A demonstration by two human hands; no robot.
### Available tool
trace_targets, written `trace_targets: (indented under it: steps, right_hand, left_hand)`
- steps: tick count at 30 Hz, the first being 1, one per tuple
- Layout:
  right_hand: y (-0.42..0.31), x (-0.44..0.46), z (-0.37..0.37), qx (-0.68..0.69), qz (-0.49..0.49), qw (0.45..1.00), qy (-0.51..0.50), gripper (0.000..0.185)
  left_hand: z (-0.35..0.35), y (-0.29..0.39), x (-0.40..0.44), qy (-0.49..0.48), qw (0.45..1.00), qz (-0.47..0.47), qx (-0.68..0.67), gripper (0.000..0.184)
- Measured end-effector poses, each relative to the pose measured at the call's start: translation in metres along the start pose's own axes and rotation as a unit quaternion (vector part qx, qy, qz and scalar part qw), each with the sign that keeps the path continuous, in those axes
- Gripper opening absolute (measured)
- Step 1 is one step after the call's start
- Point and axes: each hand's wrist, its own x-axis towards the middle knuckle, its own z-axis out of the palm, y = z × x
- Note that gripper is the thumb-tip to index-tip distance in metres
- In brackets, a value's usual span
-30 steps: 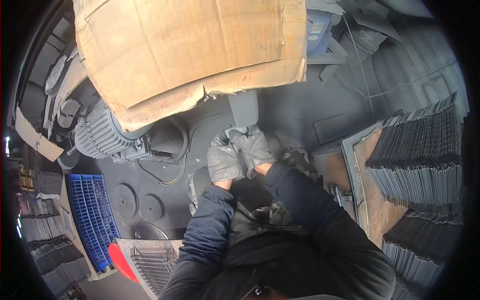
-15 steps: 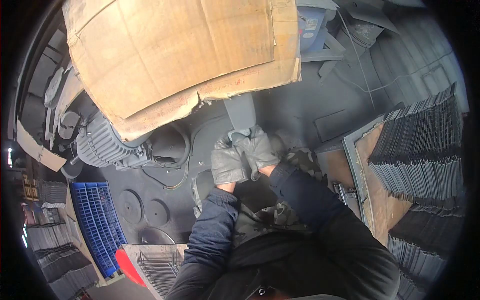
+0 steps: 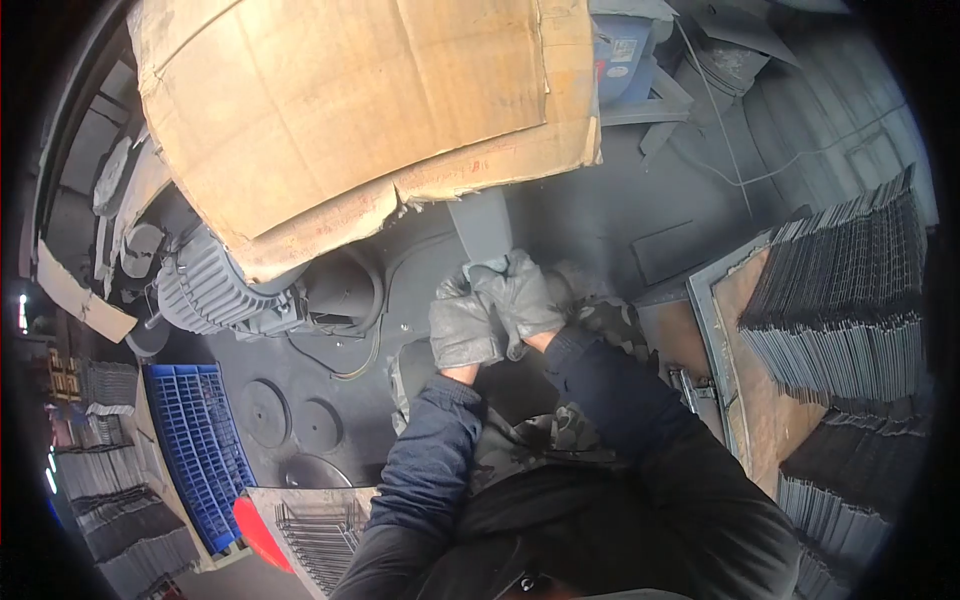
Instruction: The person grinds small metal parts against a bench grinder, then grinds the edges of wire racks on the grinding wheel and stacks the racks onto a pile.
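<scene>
My left hand [image 3: 464,328] and my right hand [image 3: 524,300] wear grey dusty work gloves and are close together in front of my lap. The fingers of both are curled inward around a small, pale-edged piece [image 3: 486,268] that shows only at its top rim. What kind of thing it is stays hidden by the gloves. Just beyond them, a grey metal arm [image 3: 481,226] comes down from under a large cardboard sheet [image 3: 350,110]. The piece lies against or very near the lower end of this arm; whether they touch I cannot tell.
At the left are a ribbed electric motor [image 3: 215,285], a blue plastic grate [image 3: 198,440] and round discs [image 3: 265,412] on the dusty floor. Stacks of thin dark metal pieces [image 3: 840,290] stand on a wooden board at the right. A rack of metal rods [image 3: 315,535] sits near my left elbow.
Both hands stay together at the end of the metal arm, in nearly the same place. The whole view has shifted very slightly.
</scene>
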Motion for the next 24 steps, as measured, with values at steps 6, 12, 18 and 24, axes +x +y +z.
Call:
trace_targets:
  steps: [6,12,18,24]
  right_hand:
    - [-0.001,0.004,-0.005,-0.101,0.017,0.995,0.008,0.022]
    - [-0.033,0.000,-0.010,-0.096,0.028,0.995,-0.008,0.026]
    - [-0.048,-0.002,-0.015,-0.093,0.038,0.995,-0.009,0.026]
    - [-0.029,0.006,-0.016,-0.100,0.021,0.995,-0.022,0.020]
  left_hand:
    - [-0.002,0.008,-0.004,-0.003,0.995,-0.011,0.095,0.034]
    - [0.010,-0.020,0.004,0.039,0.996,0.002,0.078,0.033]
    - [0.008,-0.013,0.003,0.014,0.991,0.062,0.120,0.028]
    - [0.013,-0.015,0.004,0.004,0.984,0.136,0.112,0.026]
